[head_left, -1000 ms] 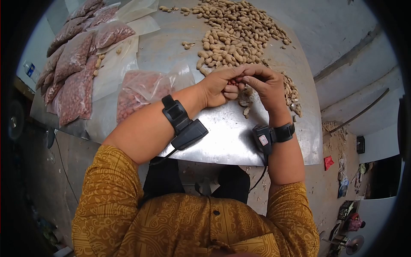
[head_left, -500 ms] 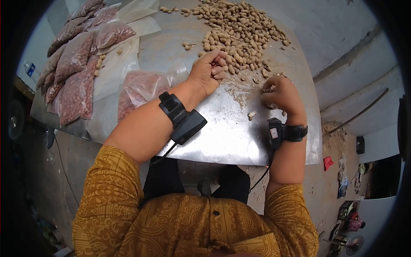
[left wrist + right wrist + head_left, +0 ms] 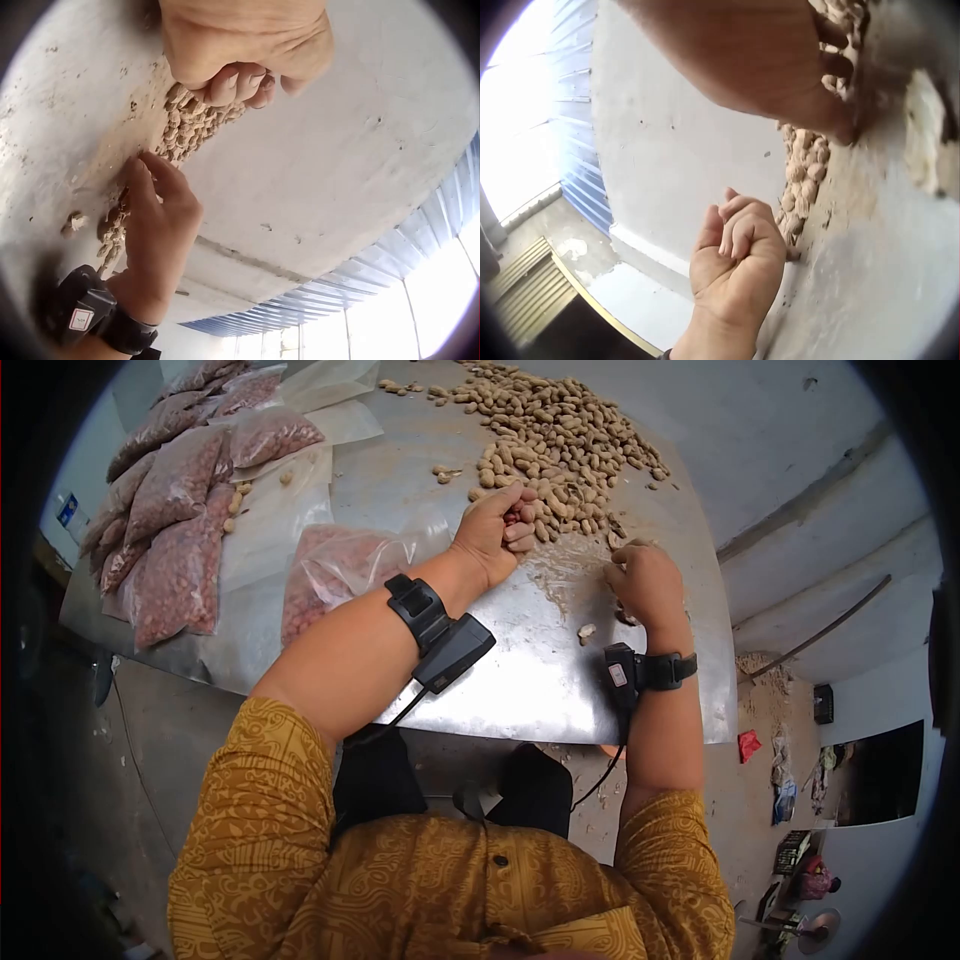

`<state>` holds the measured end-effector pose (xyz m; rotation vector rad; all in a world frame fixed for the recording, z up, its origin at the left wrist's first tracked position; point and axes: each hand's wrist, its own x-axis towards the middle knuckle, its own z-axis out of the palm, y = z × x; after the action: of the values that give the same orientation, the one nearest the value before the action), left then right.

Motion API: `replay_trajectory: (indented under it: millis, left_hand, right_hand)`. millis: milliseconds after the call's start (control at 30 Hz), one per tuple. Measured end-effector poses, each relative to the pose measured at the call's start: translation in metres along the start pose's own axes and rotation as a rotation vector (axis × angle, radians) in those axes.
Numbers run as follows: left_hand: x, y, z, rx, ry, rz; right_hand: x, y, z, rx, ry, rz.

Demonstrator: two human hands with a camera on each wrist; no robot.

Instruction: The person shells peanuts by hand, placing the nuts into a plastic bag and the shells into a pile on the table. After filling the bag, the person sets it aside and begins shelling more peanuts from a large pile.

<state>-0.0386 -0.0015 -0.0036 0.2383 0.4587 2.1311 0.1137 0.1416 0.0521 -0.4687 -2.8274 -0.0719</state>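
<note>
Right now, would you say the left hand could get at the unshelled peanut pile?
Probably yes: the left hand is right beside the peanut pile, with nothing seen between, though its curled fingers seem to hold reddish kernels.

The unshelled peanuts (image 3: 560, 455) lie in a broad, uneven heap on the metal bench (image 3: 500, 690), tan and ridged, many pinched at the waist, piled on one another at all angles; a few sit apart at the heap's edges. Small reddish kernels (image 3: 514, 516), out of their shells, show between the curled fingers of the left hand (image 3: 490, 538); how many is hidden. A pale piece of shell (image 3: 586, 632) lies by itself on the bare metal, near the right hand (image 3: 650, 585), its edges ragged.
</note>
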Motion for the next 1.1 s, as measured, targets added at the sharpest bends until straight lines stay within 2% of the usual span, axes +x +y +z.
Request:
replay_trajectory:
  millis: [33, 67, 167, 233, 267, 367, 400, 500, 533, 633, 733, 833, 933, 1033, 1100]
  left_hand:
    - [0.0, 0.0, 0.0, 0.014, 0.004, 0.007]
    - [0.0, -0.001, 0.001, 0.028, 0.009, 0.014]
    - [0.0, -0.001, -0.002, 0.042, 0.002, 0.026]
    - [-0.003, -0.001, 0.001, 0.037, 0.002, 0.029]
    - [-0.004, 0.0, 0.002, 0.035, 0.007, 0.029]
    - [-0.006, 0.0, 0.003, 0.022, 0.016, 0.029]
    - [-0.006, 0.001, 0.004, 0.018, 0.019, 0.033]
    - [-0.005, 0.001, 0.002, 0.026, 0.024, 0.052]
    - [-0.006, 0.003, 0.002, 0.026, 0.025, 0.052]
    - [-0.007, 0.004, 0.003, 0.032, 0.026, 0.054]
    - [-0.007, 0.002, 0.004, 0.043, 0.027, 0.049]
    - [-0.007, 0.001, 0.002, 0.056, 0.024, 0.042]
    - [-0.006, 0.001, 0.001, 0.069, -0.002, 0.055]
    - [-0.007, 0.0, 0.002, 0.089, -0.014, 0.068]
    - [-0.008, 0.0, 0.002, 0.103, -0.012, 0.074]
  right_hand:
    - [-0.004, -0.001, -0.005, -0.03, 0.057, 0.009]
    - [-0.011, -0.006, -0.012, 0.049, 0.017, -0.004]
    - [-0.027, -0.024, -0.02, 0.323, -0.275, -0.081]
    - [-0.04, -0.032, -0.017, 0.45, -0.291, -0.279]
    - [-0.045, -0.035, -0.013, 0.413, -0.323, -0.248]
    - [-0.042, -0.023, -0.01, 0.3, -0.203, -0.303]
    - [-0.036, -0.014, -0.007, 0.227, -0.179, -0.258]
    - [-0.018, 0.021, 0.008, 0.146, -0.018, -0.304]
    - [-0.014, 0.03, 0.01, 0.137, -0.024, -0.269]
    - [0.001, 0.045, 0.002, -0.031, -0.203, -0.179]
    - [0.024, 0.048, -0.001, 0.108, -0.141, -0.121]
    - [0.044, 0.047, 0.008, 0.108, 0.028, -0.219]
    - [0.052, 0.047, 0.018, 0.003, 0.001, -0.24]
    - [0.064, 0.063, 0.026, 0.057, -0.129, -0.183]
    - [0.065, 0.071, 0.021, -0.077, -0.201, -0.094]
